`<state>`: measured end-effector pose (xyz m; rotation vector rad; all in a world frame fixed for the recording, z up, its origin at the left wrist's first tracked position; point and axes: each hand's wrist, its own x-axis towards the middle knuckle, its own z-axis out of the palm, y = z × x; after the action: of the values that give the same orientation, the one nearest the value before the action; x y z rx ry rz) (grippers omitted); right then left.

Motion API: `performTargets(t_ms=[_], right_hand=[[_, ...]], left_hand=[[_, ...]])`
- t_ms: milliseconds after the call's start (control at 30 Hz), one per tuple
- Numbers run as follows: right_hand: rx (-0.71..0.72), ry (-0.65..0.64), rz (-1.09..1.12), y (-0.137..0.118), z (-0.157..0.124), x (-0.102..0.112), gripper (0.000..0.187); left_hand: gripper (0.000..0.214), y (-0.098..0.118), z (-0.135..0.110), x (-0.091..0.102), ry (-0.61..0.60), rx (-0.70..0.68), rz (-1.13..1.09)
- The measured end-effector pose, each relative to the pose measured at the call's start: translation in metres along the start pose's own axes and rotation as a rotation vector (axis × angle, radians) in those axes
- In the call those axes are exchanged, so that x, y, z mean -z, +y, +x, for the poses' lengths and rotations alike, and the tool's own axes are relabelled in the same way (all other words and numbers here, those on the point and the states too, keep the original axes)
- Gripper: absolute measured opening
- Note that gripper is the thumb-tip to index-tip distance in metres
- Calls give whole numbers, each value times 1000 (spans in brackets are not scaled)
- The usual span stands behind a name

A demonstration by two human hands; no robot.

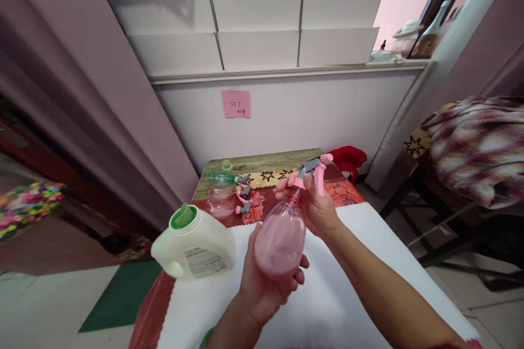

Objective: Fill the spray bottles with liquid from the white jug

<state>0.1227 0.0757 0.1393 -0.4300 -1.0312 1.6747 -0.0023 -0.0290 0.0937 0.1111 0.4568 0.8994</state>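
A pink see-through spray bottle (280, 237) is tilted above the white table cover, its top leaning to the right. My left hand (262, 289) cups the round lower body from below, fingers wrapped around it. At the neck, my right hand (317, 207) has its fingers closed around the pink and grey trigger sprayer head (313, 169). Whether the head is fully screwed on cannot be made out. Left of my hands stands a whitish jug (204, 245) with a green spout in its open mouth.
Behind the jug are a green bottle (223, 176), a pink bottle (221, 202) and loose spray heads (244, 193). The white cover (339, 294) spreads over the table. White boxes (257, 8) are stacked on the ledge; a plaid cloth (478, 144) lies at right.
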Motion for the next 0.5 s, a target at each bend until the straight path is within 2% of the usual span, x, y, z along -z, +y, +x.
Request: performTargets(t_ms=[200, 500], right_hand=[[-120, 89, -95, 2, -1, -2, 49], [-62, -13, -40, 9, -9, 2, 45]], left_hand=[[81, 1, 2, 0, 107, -45, 40], [84, 0, -2, -7, 132, -63, 78]])
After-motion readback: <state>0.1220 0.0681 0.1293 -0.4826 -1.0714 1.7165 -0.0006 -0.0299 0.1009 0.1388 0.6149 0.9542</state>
